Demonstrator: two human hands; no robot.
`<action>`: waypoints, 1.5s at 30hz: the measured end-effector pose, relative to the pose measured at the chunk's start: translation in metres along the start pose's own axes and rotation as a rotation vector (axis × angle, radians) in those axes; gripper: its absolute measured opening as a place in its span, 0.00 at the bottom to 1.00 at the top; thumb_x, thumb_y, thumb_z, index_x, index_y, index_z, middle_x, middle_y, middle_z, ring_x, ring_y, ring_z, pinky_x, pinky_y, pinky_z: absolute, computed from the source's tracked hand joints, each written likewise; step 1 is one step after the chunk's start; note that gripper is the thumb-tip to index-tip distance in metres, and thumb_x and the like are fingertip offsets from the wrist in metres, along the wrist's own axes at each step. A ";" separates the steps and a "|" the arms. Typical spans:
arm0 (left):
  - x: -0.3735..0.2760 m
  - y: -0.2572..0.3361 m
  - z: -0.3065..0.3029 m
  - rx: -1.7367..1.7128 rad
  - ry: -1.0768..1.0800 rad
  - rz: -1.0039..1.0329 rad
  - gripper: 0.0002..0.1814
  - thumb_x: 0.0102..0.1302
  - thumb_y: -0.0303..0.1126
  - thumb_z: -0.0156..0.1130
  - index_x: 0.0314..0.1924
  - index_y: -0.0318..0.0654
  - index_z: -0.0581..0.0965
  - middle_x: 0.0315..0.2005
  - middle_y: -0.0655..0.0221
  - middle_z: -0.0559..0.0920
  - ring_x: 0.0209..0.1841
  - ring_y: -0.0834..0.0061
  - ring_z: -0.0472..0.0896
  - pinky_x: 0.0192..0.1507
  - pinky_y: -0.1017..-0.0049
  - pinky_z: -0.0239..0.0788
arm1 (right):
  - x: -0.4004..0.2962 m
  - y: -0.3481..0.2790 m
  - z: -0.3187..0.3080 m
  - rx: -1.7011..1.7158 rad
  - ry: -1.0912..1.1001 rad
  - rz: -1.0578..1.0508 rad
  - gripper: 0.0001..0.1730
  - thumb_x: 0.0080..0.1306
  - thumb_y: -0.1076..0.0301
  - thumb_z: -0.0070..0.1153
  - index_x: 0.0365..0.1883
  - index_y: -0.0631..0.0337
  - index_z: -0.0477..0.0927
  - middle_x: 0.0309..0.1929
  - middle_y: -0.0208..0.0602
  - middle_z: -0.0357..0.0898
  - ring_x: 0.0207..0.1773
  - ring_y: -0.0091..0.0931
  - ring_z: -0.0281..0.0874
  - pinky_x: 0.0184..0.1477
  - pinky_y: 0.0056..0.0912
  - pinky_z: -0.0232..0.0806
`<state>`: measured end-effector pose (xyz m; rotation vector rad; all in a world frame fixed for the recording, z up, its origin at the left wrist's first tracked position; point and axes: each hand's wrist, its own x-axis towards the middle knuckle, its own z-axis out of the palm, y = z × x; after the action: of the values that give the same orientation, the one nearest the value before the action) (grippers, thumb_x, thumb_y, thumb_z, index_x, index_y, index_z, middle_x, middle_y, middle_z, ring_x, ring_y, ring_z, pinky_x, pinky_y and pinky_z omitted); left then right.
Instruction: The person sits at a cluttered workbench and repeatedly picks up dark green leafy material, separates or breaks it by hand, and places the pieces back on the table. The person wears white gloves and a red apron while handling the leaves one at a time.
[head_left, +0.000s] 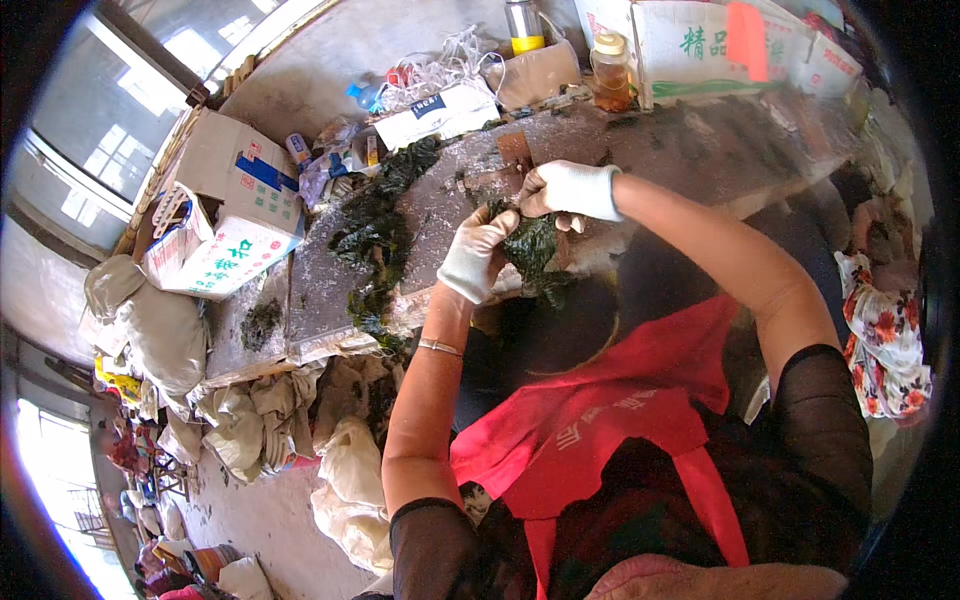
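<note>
Both my hands wear pale knit gloves and meet near the front edge of a dark work table (435, 247). My left hand (480, 247) is closed on the upper left of a dark green, leafy clump (534, 244), which looks like seaweed. My right hand (559, 191) pinches the same clump at its top, close beside the left; its fingertips are partly hidden. The clump hangs down past the table edge. To the left of my hands, a long heap of the same dark leafy material (375, 232) lies across the table. Behind my right hand is a rusty brown metal piece (514, 150).
An open cardboard box (247, 217) stands at the left end of the table, near a stuffed sack (161, 330). Along the back are a jar with a yellow lid (611, 79), a pile of white plastic strips (442, 71) and another carton (697, 60). Cloth sacks (352, 480) lie below.
</note>
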<state>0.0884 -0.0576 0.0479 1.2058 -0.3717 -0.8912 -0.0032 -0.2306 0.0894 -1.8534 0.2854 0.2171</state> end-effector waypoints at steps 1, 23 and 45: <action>0.009 -0.008 -0.002 0.051 0.048 -0.017 0.22 0.62 0.29 0.66 0.53 0.29 0.70 0.39 0.68 0.80 0.40 0.77 0.79 0.40 0.75 0.73 | 0.009 0.014 0.002 0.024 0.051 0.020 0.15 0.64 0.64 0.57 0.45 0.65 0.75 0.29 0.27 0.73 0.21 0.20 0.71 0.18 0.20 0.66; 0.132 -0.095 -0.093 -0.436 0.207 -0.109 0.28 0.67 0.44 0.58 0.61 0.37 0.66 0.55 0.58 0.75 0.50 0.56 0.77 0.51 0.55 0.70 | 0.053 0.114 0.019 0.449 0.437 0.153 0.06 0.64 0.72 0.53 0.28 0.63 0.72 0.20 0.31 0.67 0.18 0.22 0.66 0.15 0.28 0.56; 0.002 0.016 -0.060 -0.370 -0.128 0.101 0.12 0.71 0.37 0.49 0.47 0.39 0.74 0.28 0.72 0.75 0.28 0.73 0.72 0.45 0.57 0.70 | -0.089 0.092 -0.157 -0.935 0.941 -0.012 0.22 0.66 0.54 0.49 0.50 0.61 0.75 0.38 0.44 0.80 0.38 0.35 0.79 0.42 0.43 0.71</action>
<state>0.1368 -0.0194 0.0413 0.7865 -0.3490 -0.9061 -0.1149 -0.3992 0.0781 -2.7847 0.9301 -0.6766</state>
